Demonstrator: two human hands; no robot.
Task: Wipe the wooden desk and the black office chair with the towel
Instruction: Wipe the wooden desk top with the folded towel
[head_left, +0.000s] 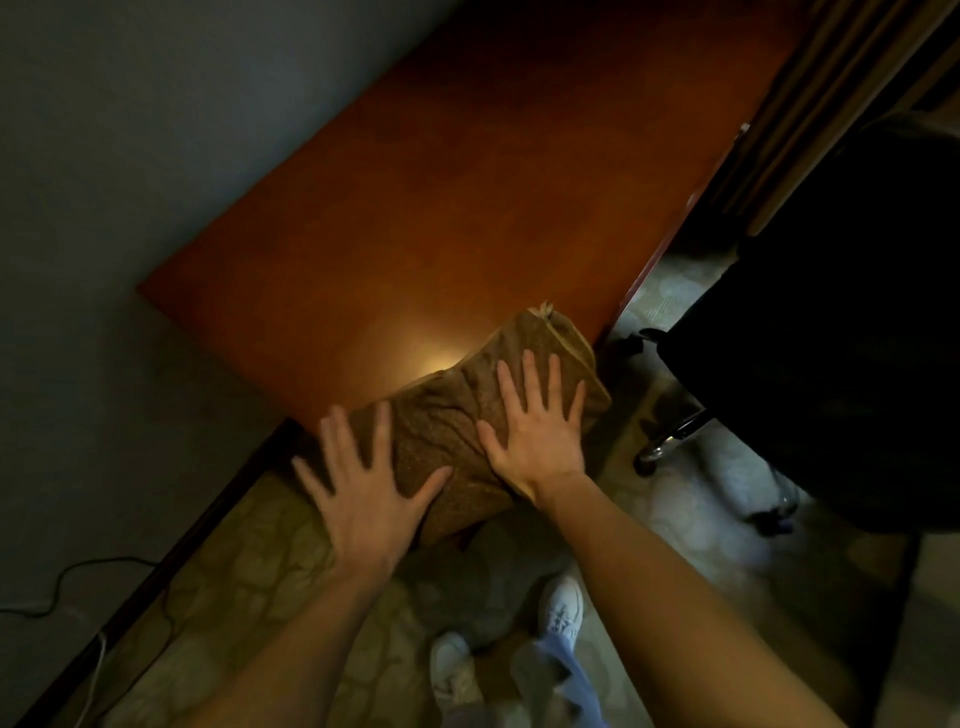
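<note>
towel: a brown, nubbly towel (452, 431) lies bunched across the near end of the desk, at the lower centre of the frame. its lower part looks to hang past the desk edge.
desk: the reddish wooden desk (441, 182) runs from the lower centre up to the upper right, alongside a grey wall (130, 156) on the left.
left hand: the left hand (363, 493) lies flat on the towel's lower left end, fingers straight and spread, gripping nothing. it is smeared with blur, so to my eye it is mid-stroke.
right hand: the right hand (535, 436) presses palm-down on the towel's upper right part, fingers fanned out, nothing pinched or curled round.
chair: the black office chair (857, 338) stands at the right of the frame, apart from both hands and the towel. a chrome leg (670, 441) shows beneath it.
floor: patterned floor, white shoes (563, 608) at the bottom centre, a thin cable (78, 571) at the lower left.
done so far: i judge the desk wipe is under way at the near end. a patch of glare sits beside the towel, but no streaks or damp marks show, so i cannot tell how much wood is already covered.
left to do: the long stretch of desk towards the upper right lies beyond the towel. by my reckoning the chair is not yet started.
</note>
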